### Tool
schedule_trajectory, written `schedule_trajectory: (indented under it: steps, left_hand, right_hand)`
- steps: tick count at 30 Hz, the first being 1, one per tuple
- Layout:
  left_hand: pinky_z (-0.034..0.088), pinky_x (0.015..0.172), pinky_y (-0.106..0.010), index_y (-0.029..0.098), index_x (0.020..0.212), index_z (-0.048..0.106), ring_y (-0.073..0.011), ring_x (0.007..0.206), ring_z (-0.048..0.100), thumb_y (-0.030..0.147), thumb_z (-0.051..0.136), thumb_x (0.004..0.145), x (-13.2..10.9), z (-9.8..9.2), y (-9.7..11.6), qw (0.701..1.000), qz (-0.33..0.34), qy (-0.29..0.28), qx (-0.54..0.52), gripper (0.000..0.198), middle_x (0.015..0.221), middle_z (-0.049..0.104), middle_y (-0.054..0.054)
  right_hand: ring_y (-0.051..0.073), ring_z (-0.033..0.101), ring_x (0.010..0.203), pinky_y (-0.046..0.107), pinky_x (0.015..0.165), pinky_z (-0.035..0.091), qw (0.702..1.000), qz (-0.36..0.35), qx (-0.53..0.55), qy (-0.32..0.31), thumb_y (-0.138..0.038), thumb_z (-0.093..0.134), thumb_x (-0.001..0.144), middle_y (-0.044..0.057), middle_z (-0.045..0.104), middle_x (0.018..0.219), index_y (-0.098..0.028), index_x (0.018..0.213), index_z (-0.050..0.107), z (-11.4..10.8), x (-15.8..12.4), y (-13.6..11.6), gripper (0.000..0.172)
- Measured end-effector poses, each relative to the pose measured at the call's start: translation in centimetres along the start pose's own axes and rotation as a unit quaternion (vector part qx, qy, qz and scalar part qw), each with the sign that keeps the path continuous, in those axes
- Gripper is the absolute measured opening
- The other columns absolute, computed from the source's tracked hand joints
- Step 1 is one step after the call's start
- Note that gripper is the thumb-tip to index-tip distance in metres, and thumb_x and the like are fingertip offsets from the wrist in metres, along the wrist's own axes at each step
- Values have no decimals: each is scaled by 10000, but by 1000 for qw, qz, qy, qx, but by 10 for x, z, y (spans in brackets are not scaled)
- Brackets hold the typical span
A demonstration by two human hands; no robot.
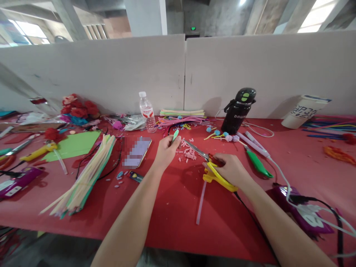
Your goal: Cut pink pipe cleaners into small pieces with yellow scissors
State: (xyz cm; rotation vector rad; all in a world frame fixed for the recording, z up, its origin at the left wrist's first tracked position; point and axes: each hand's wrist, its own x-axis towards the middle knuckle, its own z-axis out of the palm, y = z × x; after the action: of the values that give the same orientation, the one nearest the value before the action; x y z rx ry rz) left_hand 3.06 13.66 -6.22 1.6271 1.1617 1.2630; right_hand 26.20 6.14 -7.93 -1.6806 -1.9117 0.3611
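My left hand (166,150) is closed on a short pale green straw piece (175,135), held upright above the red table (172,218). My right hand (231,170) grips yellow-handled scissors (215,174) whose metal blades (196,149) point left toward the straw piece. A small heap of pink straw cuttings (188,152) lies on the table between the two hands. A long pale pink straw (201,202) lies just below the scissors.
A fanned bundle of long straws (86,174) lies at left, a phone (137,152) beside it. A water bottle (147,112), black flask (238,111), white cup (303,111), green glue gun (257,163), purple devices (303,213) with cables and red paper flowers (78,109) surround the space.
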Motion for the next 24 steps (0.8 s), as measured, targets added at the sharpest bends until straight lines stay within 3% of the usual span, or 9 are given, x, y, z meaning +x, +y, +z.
schedule_trajectory:
  steps: [18,24]
  left_hand:
    - [302,501,-229,165,613,538,-90,505,391,487,509,823,-1,0,6,999,14,4,30,385,518,455,21]
    - [289,494,-230,166,617,537,-88,491,371,483,493,837,-2,-2,7,999,18,-5,37,388,495,420,31]
  right_hand:
    - [101,299,508,241,468,189,1000,9,-18,-18,-507,573,750,-33,372,518,-189,564,372,4,1,6,419]
    - [100,273,513,235,469,205,1000,13,-7,-5,-575,555,750,-31,388,533,-192,586,389,2,0,3,449]
